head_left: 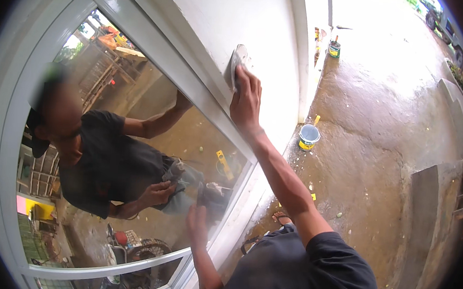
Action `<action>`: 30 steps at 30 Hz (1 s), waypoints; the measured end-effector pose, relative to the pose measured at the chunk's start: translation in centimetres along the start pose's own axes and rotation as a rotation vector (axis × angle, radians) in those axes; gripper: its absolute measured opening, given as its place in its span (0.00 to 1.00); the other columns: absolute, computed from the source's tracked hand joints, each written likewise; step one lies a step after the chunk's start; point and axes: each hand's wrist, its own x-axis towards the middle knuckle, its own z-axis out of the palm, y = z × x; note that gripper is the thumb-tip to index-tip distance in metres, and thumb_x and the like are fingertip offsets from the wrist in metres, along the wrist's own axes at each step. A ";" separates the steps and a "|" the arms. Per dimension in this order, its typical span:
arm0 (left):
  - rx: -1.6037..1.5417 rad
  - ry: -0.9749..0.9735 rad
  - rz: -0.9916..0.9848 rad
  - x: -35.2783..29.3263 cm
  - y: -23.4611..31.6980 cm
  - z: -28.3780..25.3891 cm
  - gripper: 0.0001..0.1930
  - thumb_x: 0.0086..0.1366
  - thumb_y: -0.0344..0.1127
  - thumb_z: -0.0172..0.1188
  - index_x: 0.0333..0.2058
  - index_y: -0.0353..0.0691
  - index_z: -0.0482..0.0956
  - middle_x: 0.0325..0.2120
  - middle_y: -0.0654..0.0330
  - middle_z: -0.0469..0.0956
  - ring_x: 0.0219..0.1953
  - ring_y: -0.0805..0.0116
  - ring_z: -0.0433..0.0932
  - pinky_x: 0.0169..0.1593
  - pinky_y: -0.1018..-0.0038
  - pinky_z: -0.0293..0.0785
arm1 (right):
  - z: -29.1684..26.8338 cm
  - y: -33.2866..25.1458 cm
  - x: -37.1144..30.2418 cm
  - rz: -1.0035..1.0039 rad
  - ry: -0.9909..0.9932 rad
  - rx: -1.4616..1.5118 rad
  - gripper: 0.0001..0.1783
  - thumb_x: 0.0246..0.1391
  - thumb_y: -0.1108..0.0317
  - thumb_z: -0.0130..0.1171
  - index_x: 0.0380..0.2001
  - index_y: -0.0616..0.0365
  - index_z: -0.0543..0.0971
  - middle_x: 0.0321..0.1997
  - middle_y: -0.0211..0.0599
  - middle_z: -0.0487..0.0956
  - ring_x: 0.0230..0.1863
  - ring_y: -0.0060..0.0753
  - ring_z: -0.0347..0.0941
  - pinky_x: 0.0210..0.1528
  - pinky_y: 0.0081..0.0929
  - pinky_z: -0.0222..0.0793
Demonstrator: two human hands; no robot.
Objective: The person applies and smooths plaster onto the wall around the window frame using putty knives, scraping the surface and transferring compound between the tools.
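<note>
My right hand point(247, 100) is raised against the white wall point(270, 45) beside the window frame. Its fingers are closed round a flat, grey, putty-smeared tool point(237, 64) pressed to the wall; its exact kind is unclear. Lower down, in front of the glass, my left hand point(197, 222) is closed on a narrow, dark, blade-like tool point(200, 193) that points up. That tool blends with the reflections behind it. The window pane point(154, 101) mirrors my body and both arms.
Along the wall's foot stand a bucket point(309, 136) with grey contents and a yellow handle, and farther off a small can point(334, 48). Wet concrete floor point(366, 138) runs to the right, up to a low concrete ledge point(423, 211). A vehicle point(446, 30) is at the far right.
</note>
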 end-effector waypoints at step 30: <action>-0.039 -0.263 -0.083 0.4 1.0 -1.3 0.21 0.73 0.43 0.53 0.55 0.33 0.75 0.44 0.52 0.79 0.47 0.61 0.76 0.55 0.66 0.69 | -2.6 -6.5 -1.8 0.125 -0.160 0.070 0.28 0.55 0.87 0.46 0.60 0.60 0.71 0.58 0.51 0.73 0.62 0.52 0.70 0.63 0.41 0.68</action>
